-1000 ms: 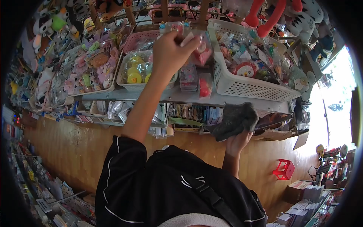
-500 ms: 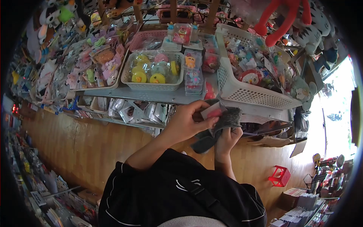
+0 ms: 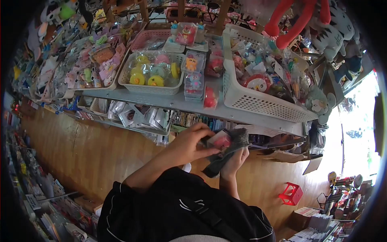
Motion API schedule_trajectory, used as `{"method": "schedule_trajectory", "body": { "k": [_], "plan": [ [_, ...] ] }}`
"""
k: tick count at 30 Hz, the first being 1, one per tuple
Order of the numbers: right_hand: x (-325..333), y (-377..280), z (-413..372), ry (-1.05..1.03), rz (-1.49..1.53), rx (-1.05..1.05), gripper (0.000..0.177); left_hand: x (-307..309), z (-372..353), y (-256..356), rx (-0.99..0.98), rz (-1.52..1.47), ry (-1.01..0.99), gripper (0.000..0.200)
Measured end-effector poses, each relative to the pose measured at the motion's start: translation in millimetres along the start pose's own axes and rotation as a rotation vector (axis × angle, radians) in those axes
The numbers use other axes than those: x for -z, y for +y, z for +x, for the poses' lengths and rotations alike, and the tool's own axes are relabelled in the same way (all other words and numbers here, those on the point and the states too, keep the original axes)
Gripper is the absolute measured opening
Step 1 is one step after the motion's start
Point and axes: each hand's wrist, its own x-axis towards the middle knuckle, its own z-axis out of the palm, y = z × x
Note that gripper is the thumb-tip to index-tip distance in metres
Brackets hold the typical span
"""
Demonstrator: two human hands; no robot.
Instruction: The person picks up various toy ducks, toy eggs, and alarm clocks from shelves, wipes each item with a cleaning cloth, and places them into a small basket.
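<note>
My left hand (image 3: pixel 188 144) pinches a small clear packet (image 3: pixel 220 139) with something pink in it, its fingers curved round the near side. Against the packet lies a dark grey fuzzy cloth (image 3: pixel 240 139), partly folded, with a flap hanging below. Gripping that cloth from underneath is my right hand (image 3: pixel 234 163), its thumb up along the cloth and its other fingers mostly hidden. Both hands are close together in front of the shelf edge, above the floor. What exactly the pink content is cannot be made out.
Ahead, a grey shelf (image 3: pixel 157 99) carries a white basket of yellow and pink round toys (image 3: pixel 155 88), stacked clear boxes (image 3: pixel 194 82), a red packaged item (image 3: pixel 210 97) and a large white basket (image 3: pixel 262 105). A red stool (image 3: pixel 291 193) stands on the wooden floor at right.
Both hands, with the packet and cloth, have come lower and closer to my body. The view has shifted slightly, and the red packaged item at the shelf edge is now uncovered.
</note>
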Motion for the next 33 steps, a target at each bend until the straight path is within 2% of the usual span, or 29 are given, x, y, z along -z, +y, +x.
{"method": "schedule_trajectory", "body": {
  "k": [2, 4, 5, 6, 7, 9, 11, 13, 14, 16, 17, 19, 21, 23, 24, 26, 27, 28, 30, 31, 32, 33],
  "plan": [
    [1.5, 3.2, 6.3, 0.057, 0.018, 0.055, 0.025, -18.3, -2.9, 2.8, 0.018, 0.015, 0.04, 0.04],
    [-1.7, -8.4, 18.3, 0.181, -0.044, 0.207, 0.026, -28.7, -7.9, 10.9, 0.094, -0.084, 0.112, 0.039],
    [2.2, -12.8, 21.3, 0.222, 0.021, 0.195, 0.029, -27.6, -7.8, 9.2, 0.052, -0.073, 0.129, 0.036],
    [13.3, -15.0, 27.6, 0.264, 0.003, 0.197, 0.03, -20.6, -6.8, 10.0, -0.018, -0.043, 0.237, 0.038],
    [26.1, -19.1, 34.1, 0.276, 0.11, 0.178, 0.032, -11.1, -4.5, 11.8, -0.085, -0.022, 0.348, 0.04],
    [42.1, -32.0, 38.4, 0.278, 0.203, 0.154, 0.033, 19.6, 10.5, 23.0, 0.025, -0.241, 0.582, 0.04],
    [45.5, -50.3, 37.5, 0.457, 0.181, 0.157, 0.034, 46.8, 34.6, 12.3, -0.01, -0.195, 0.814, 0.04],
    [68.2, -45.9, 29.1, 0.378, 0.125, 0.104, 0.035, 64.6, 62.3, 13.2, -0.052, 0.087, 0.902, 0.039],
    [75.4, -43.9, 24.5, 0.303, 0.067, 0.058, 0.036, 66.3, 75.5, 13.0, -0.051, 0.092, 0.899, 0.039],
    [76.8, -36.9, 17.9, 0.261, 0.108, 0.063, 0.036, 65.2, 100.2, 11.4, -0.026, 0.457, 0.779, 0.036],
    [87.2, -23.1, 14.1, 0.268, 0.178, 0.064, 0.033, 66.2, 108.1, 8.5, -0.032, 0.455, 0.774, 0.036],
    [92.7, -18.6, 9.4, 0.283, 0.25, 0.078, 0.031, 65.8, 125.5, 3.7, -0.048, 0.687, 0.597, 0.042],
    [92.9, -16.7, 4.8, 0.466, 0.114, 0.001, 0.037, 71.9, 137.3, -1.6, -0.038, 0.659, 0.524, 0.038],
    [97.1, -17.5, 5.4, 0.484, 0.118, 0.0, 0.037, 81.8, 149.1, -8.6, 0.025, 0.659, 0.389, 0.036],
    [99.4, -17.8, 5.7, 0.493, 0.115, -0.008, 0.037, 90.0, 156.7, -18.7, 0.02, 0.66, 0.383, 0.036],
    [103.2, -18.7, 8.6, 0.497, 0.069, -0.02, 0.037, 103.1, 165.1, -28.3, -0.07, 0.433, 0.165, 0.038],
    [104.1, -18.7, 11.2, 0.492, 0.022, -0.033, 0.036, 109.6, 167.1, -15.4, 0.102, 0.46, 0.02, 0.041],
    [104.2, -17.7, 14.1, 0.489, 0.022, -0.033, 0.036, 108.6, 171.1, -16.6, 0.103, 0.461, 0.023, 0.041],
    [103.1, -13.3, 19.3, 0.463, -0.016, -0.037, 0.035, 107.0, 181.1, -29.0, -0.224, 0.666, -0.102, 0.045],
    [101.1, -9.9, 21.6, 0.451, -0.019, -0.046, 0.035, 102.7, 185.8, -31.5, -0.281, 0.696, -0.126, 0.042],
    [98.7, -6.2, 24.2, 0.399, 0.051, -0.049, 0.034, 97.3, 190.3, -33.6, -0.265, 0.696, -0.116, 0.042],
    [95.7, -3.5, 26.5, 0.348, 0.122, -0.054, 0.033, 91.2, 192.1, -25.2, -0.153, 0.758, -0.14, 0.038]
  ]
}}
